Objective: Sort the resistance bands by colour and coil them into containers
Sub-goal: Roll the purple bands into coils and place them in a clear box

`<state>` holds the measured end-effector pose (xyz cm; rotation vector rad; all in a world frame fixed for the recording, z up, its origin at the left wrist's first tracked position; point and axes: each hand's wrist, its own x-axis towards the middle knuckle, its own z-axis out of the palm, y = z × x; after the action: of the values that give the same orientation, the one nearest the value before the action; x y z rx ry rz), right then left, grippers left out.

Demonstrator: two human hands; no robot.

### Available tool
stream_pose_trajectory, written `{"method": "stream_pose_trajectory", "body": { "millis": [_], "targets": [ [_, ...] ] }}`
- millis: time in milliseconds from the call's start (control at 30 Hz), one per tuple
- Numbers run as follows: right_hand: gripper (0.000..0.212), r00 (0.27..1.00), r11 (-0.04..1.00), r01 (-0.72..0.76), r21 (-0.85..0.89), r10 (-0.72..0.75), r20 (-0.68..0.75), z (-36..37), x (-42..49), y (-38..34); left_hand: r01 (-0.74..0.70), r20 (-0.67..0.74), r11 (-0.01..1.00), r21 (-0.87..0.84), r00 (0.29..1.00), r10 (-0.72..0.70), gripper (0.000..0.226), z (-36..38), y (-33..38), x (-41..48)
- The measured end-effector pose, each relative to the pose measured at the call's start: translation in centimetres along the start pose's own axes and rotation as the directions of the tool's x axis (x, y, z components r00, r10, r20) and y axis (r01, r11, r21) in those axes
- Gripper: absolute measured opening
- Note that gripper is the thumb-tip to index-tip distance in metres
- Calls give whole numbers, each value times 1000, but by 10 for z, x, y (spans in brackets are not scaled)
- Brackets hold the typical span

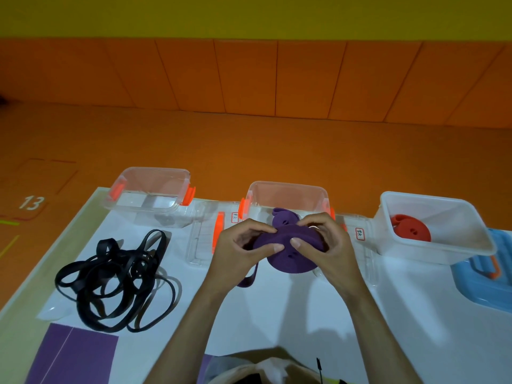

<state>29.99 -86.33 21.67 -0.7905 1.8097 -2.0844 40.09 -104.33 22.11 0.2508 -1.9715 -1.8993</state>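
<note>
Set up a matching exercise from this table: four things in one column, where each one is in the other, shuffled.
1. black bands
2. purple coil
3. red coil
4. blue box

A. inside the right container
B. gripped by left hand and right hand
C. at the table's right edge
D. tangled loose on the table's left side

Pairs: 1-D, 2-B, 3-A, 4-C.

Both bare forearms are reaching forward from the bottom edge and converging toward the middle. The left hand (241,245) and right hand (327,242) are coming together with thumb tips nearly touching, backs turned upward. Their fingers are curling round the purple coil (293,260), gripping it between them above the table.
</note>
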Motion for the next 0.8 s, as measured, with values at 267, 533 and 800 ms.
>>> {"method": "stream_pose_trajectory", "body": {
  "millis": [267,533,800],
  "targets": [
    [24,990,998,-5,67,14,-140,9,0,7,86,67,995,-40,994,-83,35,-9,-6,0],
    [38,996,997,-81,22,81,-41,13,-3,10,38,16,999,-11,999,-38,31,-11,-4,4],
    [13,995,994,-104,24,104,7,9,0,7,55,35,998,-11,998,-54,29,-10,-7,3]
  ]
}}
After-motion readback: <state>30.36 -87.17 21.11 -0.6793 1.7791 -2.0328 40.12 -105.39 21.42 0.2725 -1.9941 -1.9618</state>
